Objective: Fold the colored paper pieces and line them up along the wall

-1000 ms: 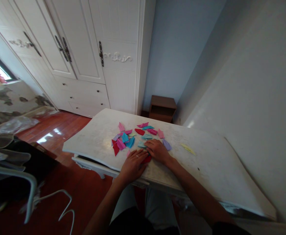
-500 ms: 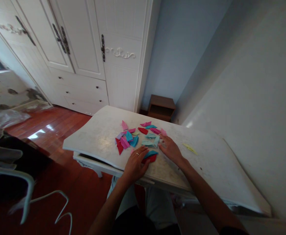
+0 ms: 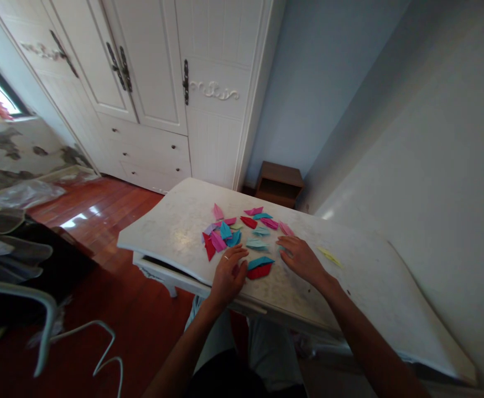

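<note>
Folded paper boats in several colours lie on the white table (image 3: 159, 215). My left hand (image 3: 228, 275), with a ring on one finger, rests at the left end of a blue paper boat (image 3: 260, 262) and a red paper boat (image 3: 259, 271). Its thumb and fingers are apart, and I see nothing held. To the right, the bent fingers of my right hand (image 3: 302, 258) close over a pale teal paper boat (image 3: 281, 247), mostly hidden beneath them. Two more pale teal boats, one the nearer boat (image 3: 257, 244), lie between the hands.
A mixed cluster includes a magenta boat (image 3: 217, 241) and a dark red boat (image 3: 208, 246). A yellow folded paper (image 3: 329, 256) lies farther right. Beyond the table stand a white wardrobe (image 3: 217, 130) and a brown nightstand (image 3: 281, 176). A wall borders the right side.
My right hand has shifted slightly right, away from the central boats, and the upright pale teal boat has gone with it. The left hand has drawn back, uncovering more of the blue and red boats.
</note>
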A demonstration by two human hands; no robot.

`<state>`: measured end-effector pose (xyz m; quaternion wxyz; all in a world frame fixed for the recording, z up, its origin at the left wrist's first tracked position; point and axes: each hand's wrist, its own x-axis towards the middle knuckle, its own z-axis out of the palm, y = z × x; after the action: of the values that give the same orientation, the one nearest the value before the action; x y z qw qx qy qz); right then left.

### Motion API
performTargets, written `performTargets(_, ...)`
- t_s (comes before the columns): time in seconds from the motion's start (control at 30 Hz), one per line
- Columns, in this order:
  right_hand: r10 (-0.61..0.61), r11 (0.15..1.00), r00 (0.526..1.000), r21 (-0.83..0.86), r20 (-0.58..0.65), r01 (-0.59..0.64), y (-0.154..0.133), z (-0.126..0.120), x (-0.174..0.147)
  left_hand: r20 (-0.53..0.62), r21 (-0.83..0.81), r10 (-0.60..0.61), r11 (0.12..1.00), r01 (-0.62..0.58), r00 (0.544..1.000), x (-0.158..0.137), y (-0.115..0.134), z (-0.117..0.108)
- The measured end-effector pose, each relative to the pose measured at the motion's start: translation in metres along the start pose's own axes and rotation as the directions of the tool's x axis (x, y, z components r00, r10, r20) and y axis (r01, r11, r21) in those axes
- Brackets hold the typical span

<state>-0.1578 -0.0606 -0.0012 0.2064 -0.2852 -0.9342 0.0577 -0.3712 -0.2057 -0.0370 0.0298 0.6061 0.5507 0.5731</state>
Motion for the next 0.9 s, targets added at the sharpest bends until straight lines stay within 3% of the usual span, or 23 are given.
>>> performTargets(0.13,-0.059,0.989,0.998,0.134,-0.034,0.063,-0.020,-0.001,0.019,-0.068,0.108,0.024,0.994,-0.017,0.997,0.013,-0.012,-0.016)
performTargets(0.27,-0.138,0.963,0.990,0.230,-0.024,0.140,-0.050,0.018,0.061,-0.098,0.307,-0.047,0.949,0.075,0.994,0.030,-0.033,-0.036)
performTargets(0.33,-0.189,0.958,0.982,0.217,-0.011,0.187,-0.066,0.032,0.084,-0.032,0.373,-0.090,0.923,0.096,0.995,0.035,-0.041,-0.042)
performTargets(0.47,-0.370,0.928,0.921,0.099,0.123,0.360,-0.086,0.053,0.114,0.145,0.465,-0.135,0.884,0.053,0.980,0.034,-0.046,-0.042)
performTargets(0.6,-0.417,0.909,0.893,0.068,0.169,0.412,-0.080,0.055,0.116,0.171,0.506,-0.160,0.861,0.052,0.972,0.030,-0.044,-0.038)
performTargets(0.9,-0.306,0.948,0.949,0.111,0.073,0.297,-0.066,0.048,0.099,0.278,0.423,-0.128,0.906,-0.002,0.952,0.029,-0.044,-0.042)
